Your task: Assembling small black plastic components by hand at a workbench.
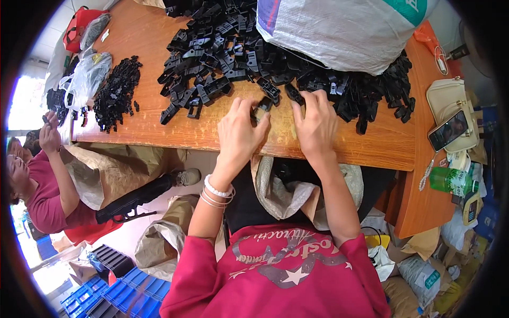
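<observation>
Left hand (237, 131): my thumb and index nearly closed on a left-hand part (262, 108), black, long axis angling away rightward.
Right hand (317, 123): my fingertips narrowed on a right-hand part (293, 94), black, angling away leftward.
Separation: parts apart, right one slightly farther.
Beyond: black pile (228, 53).
Clearance: bare tabletop (283, 139) between hands; front edge nearer me.

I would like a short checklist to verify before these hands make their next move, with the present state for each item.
1. Left hand has a black part between thumb and fingers: ok.
2. Right hand firmly holds the second black part: cannot tell; touching it.
3. Lap sack mouth open: ok.
4. Parts pile fully visible: not ok; white sack covers some.
5. Phone away from the pile: ok.
</observation>
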The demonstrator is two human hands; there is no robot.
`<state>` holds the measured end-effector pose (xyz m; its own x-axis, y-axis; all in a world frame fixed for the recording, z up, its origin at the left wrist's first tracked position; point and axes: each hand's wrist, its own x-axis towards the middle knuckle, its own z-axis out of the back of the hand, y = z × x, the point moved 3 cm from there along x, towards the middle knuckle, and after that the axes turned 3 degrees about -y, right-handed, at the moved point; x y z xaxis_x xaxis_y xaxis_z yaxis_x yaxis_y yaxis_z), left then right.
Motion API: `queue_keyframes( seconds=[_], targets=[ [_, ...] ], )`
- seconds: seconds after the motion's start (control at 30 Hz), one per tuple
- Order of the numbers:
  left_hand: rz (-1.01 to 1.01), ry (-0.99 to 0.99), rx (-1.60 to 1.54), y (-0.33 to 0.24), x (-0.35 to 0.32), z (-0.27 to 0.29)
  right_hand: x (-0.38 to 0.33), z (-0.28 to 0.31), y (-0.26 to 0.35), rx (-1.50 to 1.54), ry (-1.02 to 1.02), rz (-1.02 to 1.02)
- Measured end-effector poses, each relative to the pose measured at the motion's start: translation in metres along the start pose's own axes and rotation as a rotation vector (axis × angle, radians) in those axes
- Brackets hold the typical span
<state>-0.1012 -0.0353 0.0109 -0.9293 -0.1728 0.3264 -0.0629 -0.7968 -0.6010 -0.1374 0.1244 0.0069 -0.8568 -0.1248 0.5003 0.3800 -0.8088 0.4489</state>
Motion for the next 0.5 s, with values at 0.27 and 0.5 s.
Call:
queue_keyframes(
  seconds=[0.27,0.5],
  targets=[
    [0.19,0.126,-0.472,-0.003,-0.024,0.005,-0.026,0.023,0.002,0.719,0.037,-0.215],
    [0.519,0.45,-1.284,-0.027,-0.03,0.01,-0.024,0.032,0.015,0.869,0.036,-0.276]
  ],
)
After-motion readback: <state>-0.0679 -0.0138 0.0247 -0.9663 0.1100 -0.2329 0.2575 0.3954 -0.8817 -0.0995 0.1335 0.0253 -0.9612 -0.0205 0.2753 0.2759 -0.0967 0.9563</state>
